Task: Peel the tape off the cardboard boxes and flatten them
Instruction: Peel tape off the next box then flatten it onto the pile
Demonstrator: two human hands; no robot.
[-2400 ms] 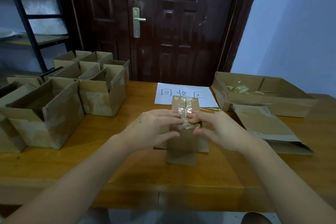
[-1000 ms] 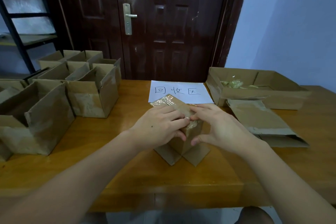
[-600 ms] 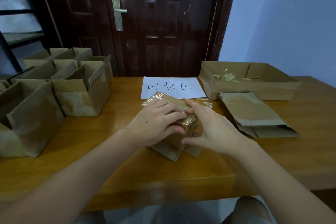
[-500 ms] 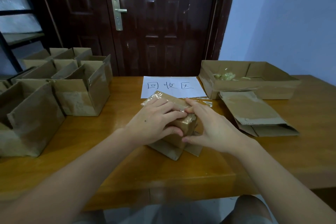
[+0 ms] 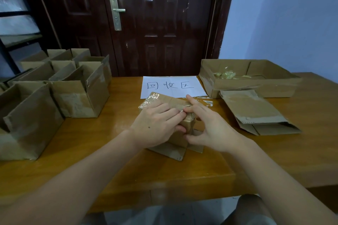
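Both my hands are on the small cardboard box at the middle of the table. My left hand wraps over its top and near side to steady it, while my right hand pinches at the clear tape running along the box's top seam, fingertips almost touching the left hand's. I judge this to be the peeling step: the tape looks only partly lifted, wrinkled at the far corner. Next I need a firm hold on the loose end and a steady pull along the seam while the left hand keeps the box down. Beyond it lies the paper sign; open boxes wait to my left, a flattened box and a tray box holding tape scraps to my right.
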